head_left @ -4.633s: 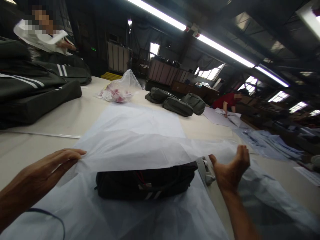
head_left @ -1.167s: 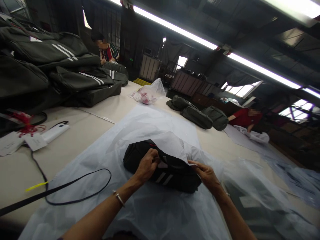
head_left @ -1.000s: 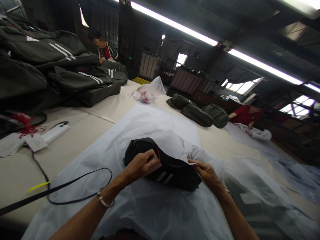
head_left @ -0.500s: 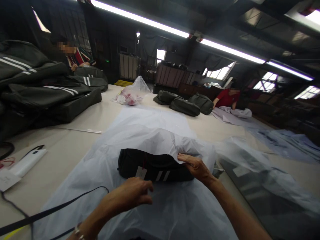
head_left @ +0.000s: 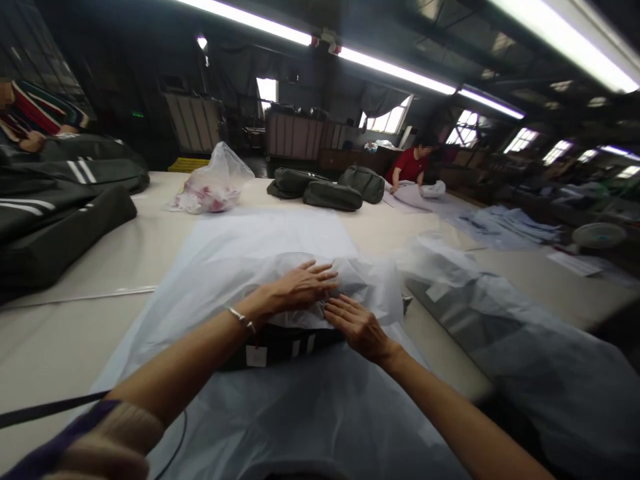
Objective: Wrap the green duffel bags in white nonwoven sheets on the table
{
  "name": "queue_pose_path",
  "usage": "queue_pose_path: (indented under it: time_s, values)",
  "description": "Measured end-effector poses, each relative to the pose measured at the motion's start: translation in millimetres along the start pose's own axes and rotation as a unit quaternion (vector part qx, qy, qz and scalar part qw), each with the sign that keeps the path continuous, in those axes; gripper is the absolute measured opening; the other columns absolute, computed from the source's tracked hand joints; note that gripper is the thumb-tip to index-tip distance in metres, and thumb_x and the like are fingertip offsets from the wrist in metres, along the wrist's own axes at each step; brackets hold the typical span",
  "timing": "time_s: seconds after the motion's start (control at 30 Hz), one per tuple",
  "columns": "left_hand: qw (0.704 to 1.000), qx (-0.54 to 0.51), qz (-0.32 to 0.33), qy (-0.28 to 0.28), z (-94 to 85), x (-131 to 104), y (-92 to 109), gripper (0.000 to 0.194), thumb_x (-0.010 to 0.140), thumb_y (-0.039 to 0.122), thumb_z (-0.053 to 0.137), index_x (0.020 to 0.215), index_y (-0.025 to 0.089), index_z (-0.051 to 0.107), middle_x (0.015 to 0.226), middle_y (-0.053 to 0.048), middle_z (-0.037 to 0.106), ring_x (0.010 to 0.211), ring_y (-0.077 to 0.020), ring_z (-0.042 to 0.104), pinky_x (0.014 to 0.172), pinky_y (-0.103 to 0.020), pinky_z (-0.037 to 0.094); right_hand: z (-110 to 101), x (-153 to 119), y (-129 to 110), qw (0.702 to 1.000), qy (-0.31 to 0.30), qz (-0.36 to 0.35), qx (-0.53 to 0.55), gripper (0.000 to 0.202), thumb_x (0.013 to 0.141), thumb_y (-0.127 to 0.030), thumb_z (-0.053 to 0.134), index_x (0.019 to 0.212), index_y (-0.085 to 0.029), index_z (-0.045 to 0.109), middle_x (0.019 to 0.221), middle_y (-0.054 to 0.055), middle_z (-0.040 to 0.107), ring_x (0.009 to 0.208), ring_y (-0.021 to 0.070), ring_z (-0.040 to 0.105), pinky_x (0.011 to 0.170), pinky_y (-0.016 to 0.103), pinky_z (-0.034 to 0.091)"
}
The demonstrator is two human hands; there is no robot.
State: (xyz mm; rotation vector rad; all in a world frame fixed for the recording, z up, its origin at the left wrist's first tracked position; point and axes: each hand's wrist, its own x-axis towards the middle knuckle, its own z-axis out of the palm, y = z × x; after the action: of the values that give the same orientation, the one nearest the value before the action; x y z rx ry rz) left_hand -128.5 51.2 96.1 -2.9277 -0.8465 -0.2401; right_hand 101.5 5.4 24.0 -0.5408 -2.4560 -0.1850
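A black bag (head_left: 283, 347) with two white stripes lies in front of me, its upper part covered by a thin white plastic bag (head_left: 180, 300). A white paper tag (head_left: 257, 356) hangs on its front. My left hand (head_left: 303, 287) lies flat on the plastic over the bag, fingers stretched out. Close beside it, my right hand (head_left: 357, 327) rests on the plastic at the bag's upper right, its fingers straight. Neither hand holds anything that I can see.
Dark striped bags (head_left: 65, 220) are piled at the left. A clear bag with pinkish contents (head_left: 213, 183) and several dark bags (head_left: 333, 193) stand farther back. At the right lies a plastic-covered dark bag (head_left: 480, 320). Two people work across the tables.
My left hand has moved up from in front of the black bag onto the plastic above it. The plastic now covers more of the bag's top. The view has turned right.
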Motion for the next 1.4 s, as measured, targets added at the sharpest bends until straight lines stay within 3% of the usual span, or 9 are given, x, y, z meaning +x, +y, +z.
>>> queue_pose_path:
  time_s: [0.13,0.3,0.4,0.47,0.6,0.67,0.77,0.93,1.4]
  values:
    - [0.999,-0.037,-0.006,-0.012,50.6,-19.3,22.4,0.056,0.097,0.033,0.049,0.149,0.027,0.03,0.158,-0.004,0.028,0.148,-0.0223,0.017,0.122,-0.047,0.009,2.7,-10.5,-5.8,0.997,-0.022,0.066,0.044,0.039,0.095,-0.011,0.044,0.129,-0.023,0.059,0.126,0.007,0.066,0.126,0.0202,0.055,0.116,0.047,0.035]
    - [0.999,-0.05,-0.004,-0.003,60.4,-24.3,22.0,0.059,0.095,0.031,0.052,0.15,0.032,0.028,0.159,-0.001,0.024,0.149,-0.0221,0.014,0.123,-0.049,0.004,-16.9,-52.7,-43.3,0.974,-0.009,0.184,0.131,0.031,0.091,-0.02,0.056,0.121,-0.024,0.065,0.12,0.007,0.069,0.118,0.0224,0.06,0.11,0.046,0.041]
    - [0.999,-0.036,0.007,0.0,62.2,-21.1,17.1,0.058,0.096,0.033,0.05,0.15,0.03,0.028,0.16,-0.001,0.021,0.149,-0.0218,0.012,0.123,-0.048,0.002,-29.8,-117.7,-98.4,0.91,0.0,0.362,0.202,0.019,0.09,-0.025,0.059,0.104,-0.024,0.072,0.091,0.004,0.075,0.084,0.0187,0.069,0.082,0.032,0.054]
    - [1.0,-0.017,0.015,0.002,64.2,-20.8,16.3,0.055,0.098,0.035,0.046,0.15,0.028,0.029,0.161,-0.001,0.019,0.149,-0.0211,0.009,0.122,-0.047,0.0,-29.7,-173.6,-144.6,0.812,0.005,0.533,0.24,0.016,0.087,-0.036,0.063,0.084,-0.024,0.073,0.075,0.002,0.072,0.07,0.0188,0.066,0.072,0.03,0.053]
    - [1.0,0.01,0.014,-0.001,67.5,-21.2,17.0,0.051,0.1,0.037,0.04,0.149,0.027,0.032,0.161,-0.002,0.02,0.149,-0.0207,0.009,0.122,-0.047,0.0,-7.1,-267.2,-228.4,0.477,0.116,0.82,0.293,0.042,0.067,-0.064,0.073,0.073,-0.022,0.07,0.069,0.003,0.069,0.071,0.0235,0.067,0.066,0.033,0.052]
    - [1.0,0.015,0.013,-0.005,68.2,-21.0,17.0,0.05,0.1,0.037,0.039,0.149,0.028,0.032,0.161,-0.002,0.02,0.149,-0.0208,0.009,0.122,-0.047,0.0,8.2,-286.4,-253.4,0.33,0.199,0.859,0.337,0.057,0.053,-0.066,0.081,0.088,-0.022,0.071,0.092,0.007,0.073,0.093,0.0274,0.068,0.077,0.037,0.052]
    - [0.999,0.024,0.022,-0.003,68.2,-20.1,17.1,0.051,0.1,0.037,0.037,0.149,0.027,0.031,0.161,-0.002,0.019,0.15,-0.0204,0.007,0.122,-0.046,-0.001,25.7,-281.7,-265.7,0.225,0.303,0.814,0.441,0.075,0.05,-0.068,0.082,0.109,-0.025,0.066,0.122,0.008,0.066,0.118,0.0266,0.059,0.093,0.04,0.048]
    - [0.999,0.043,0.018,-0.004,66.1,-17.8,19.5,0.05,0.1,0.039,0.035,0.148,0.025,0.033,0.162,-0.002,0.019,0.15,-0.0198,0.004,0.121,-0.045,-0.001,36.3,-250.2,-254.2,0.174,0.376,0.716,0.562,0.066,0.065,-0.067,0.074,0.115,-0.024,0.062,0.119,0.007,0.068,0.106,0.0241,0.064,0.092,0.045,0.049]
    - [0.999,0.048,0.019,0.001,72.8,-17.1,17.3,0.05,0.1,0.039,0.035,0.147,0.026,0.035,0.162,-0.002,0.018,0.15,-0.019,0.004,0.12,-0.045,-0.003,54.0,-217.1,-256.6,0.12,0.359,0.798,0.469,0.046,0.07,-0.05,0.077,0.101,-0.019,0.061,0.079,0.002,0.072,0.072,0.0208,0.067,0.069,0.039,0.056]
